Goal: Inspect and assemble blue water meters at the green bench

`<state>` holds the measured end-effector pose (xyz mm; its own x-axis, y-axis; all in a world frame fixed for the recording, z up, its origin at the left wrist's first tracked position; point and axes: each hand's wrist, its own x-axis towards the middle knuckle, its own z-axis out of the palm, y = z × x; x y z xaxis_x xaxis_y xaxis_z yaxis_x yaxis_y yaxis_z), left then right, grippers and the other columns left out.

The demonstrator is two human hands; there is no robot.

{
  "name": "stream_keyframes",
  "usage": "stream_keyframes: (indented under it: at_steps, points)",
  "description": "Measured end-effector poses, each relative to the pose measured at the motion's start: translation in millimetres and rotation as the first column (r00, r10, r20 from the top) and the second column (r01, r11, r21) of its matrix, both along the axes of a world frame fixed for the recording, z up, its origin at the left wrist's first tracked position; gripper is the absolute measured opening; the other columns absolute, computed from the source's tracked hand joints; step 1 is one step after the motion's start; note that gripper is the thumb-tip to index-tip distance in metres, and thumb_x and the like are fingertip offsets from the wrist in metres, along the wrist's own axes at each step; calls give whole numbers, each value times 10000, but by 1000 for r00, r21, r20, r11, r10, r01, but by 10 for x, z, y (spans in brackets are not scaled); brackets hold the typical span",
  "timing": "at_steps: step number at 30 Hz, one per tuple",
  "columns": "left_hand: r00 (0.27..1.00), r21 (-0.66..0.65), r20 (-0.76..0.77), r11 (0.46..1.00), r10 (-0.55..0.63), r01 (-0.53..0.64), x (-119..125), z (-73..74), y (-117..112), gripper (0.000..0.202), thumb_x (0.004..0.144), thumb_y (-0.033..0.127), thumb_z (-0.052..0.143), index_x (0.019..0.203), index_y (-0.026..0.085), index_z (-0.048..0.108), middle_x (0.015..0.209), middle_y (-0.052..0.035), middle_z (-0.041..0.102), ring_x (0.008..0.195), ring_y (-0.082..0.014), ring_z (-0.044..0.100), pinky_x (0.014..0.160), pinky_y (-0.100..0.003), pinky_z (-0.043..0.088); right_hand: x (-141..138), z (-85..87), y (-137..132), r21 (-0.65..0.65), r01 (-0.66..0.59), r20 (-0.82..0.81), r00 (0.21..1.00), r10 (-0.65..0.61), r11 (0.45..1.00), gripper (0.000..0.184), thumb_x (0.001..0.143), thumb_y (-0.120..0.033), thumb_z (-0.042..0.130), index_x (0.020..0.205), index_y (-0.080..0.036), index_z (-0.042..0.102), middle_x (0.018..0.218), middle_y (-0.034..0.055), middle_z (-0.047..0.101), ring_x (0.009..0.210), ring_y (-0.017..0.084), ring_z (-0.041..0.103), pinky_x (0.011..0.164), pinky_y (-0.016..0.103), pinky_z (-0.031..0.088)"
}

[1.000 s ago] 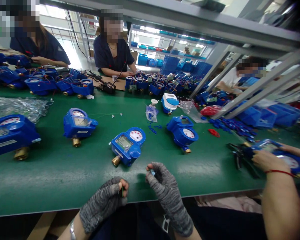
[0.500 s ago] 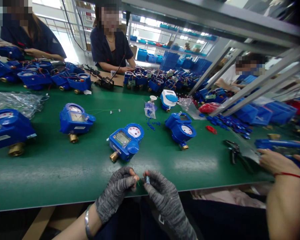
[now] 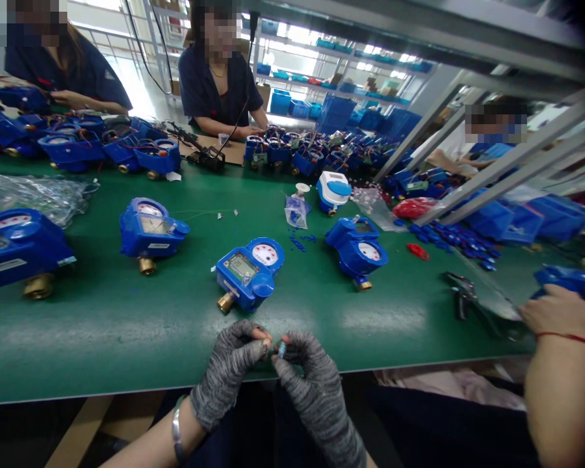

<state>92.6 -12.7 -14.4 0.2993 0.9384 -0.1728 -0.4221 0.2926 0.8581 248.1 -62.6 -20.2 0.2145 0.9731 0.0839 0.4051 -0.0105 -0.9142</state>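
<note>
My left hand, in a grey fingerless knit glove, pinches the end of a thin green wire, which barely shows between the fingertips. My right hand, gloved alike, holds a small clear-blue seal between thumb and fingers. The fingertips of both hands almost meet above the table's front edge. Just beyond them lies a blue water meter with a grey display, a round white dial and a brass fitting. A second blue meter is to its right, a third to its left.
Another meter sits far left beside clear plastic bags. Black-handled pliers lie right, near a co-worker's hand. Small blue parts and a red ring are scattered there. Meters with exposed wires line the back.
My hands have come closer together, the seal now near my left fingertips. The co-worker's hand at right has moved the meter it holds further right. The view has shifted slightly.
</note>
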Motion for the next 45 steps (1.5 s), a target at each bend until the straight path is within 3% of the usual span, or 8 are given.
stream_keyframes:
  at_steps: [9, 30, 41, 45]
  points:
    - [992, 82, -106, 994, 76, -67, -17, 80, -4, 182, 700, 301, 835, 740, 170, 715, 837, -67, 679, 811, -218, 623, 766, -300, 494, -22, 83, 27, 44, 12, 17, 1000, -13, 999, 170, 790, -281, 662, 933, -205, 608, 827, 32, 689, 722, 177, 674, 700, 309, 569]
    - [992, 119, -116, 992, 58, -44, -43, 12, -7, 151, 753, 282, 799, 790, 171, 704, 874, -67, 674, 829, -222, 622, 784, -316, 490, -13, 50, 33, 59, -3, 65, 998, -1, 998, 166, 797, -274, 662, 937, -201, 611, 835, 32, 687, 731, 174, 672, 712, 308, 572]
    - [996, 78, -80, 996, -28, 34, -25, 39, -14, 157, 749, 278, 798, 800, 166, 699, 863, -74, 675, 840, -240, 627, 795, -334, 487, -70, 168, 68, 129, -46, 122, 992, 30, 991, 108, 802, -229, 655, 910, -226, 643, 807, 6, 698, 699, 150, 677, 648, 239, 559]
    - [995, 52, -41, 994, -91, 93, -37, 30, -8, 205, 765, 347, 770, 807, 160, 699, 865, -79, 671, 851, -242, 614, 802, -328, 479, -67, 210, 102, 213, -62, 171, 985, 26, 975, 56, 793, -237, 666, 844, -224, 645, 870, 35, 677, 808, 182, 660, 713, 278, 546]
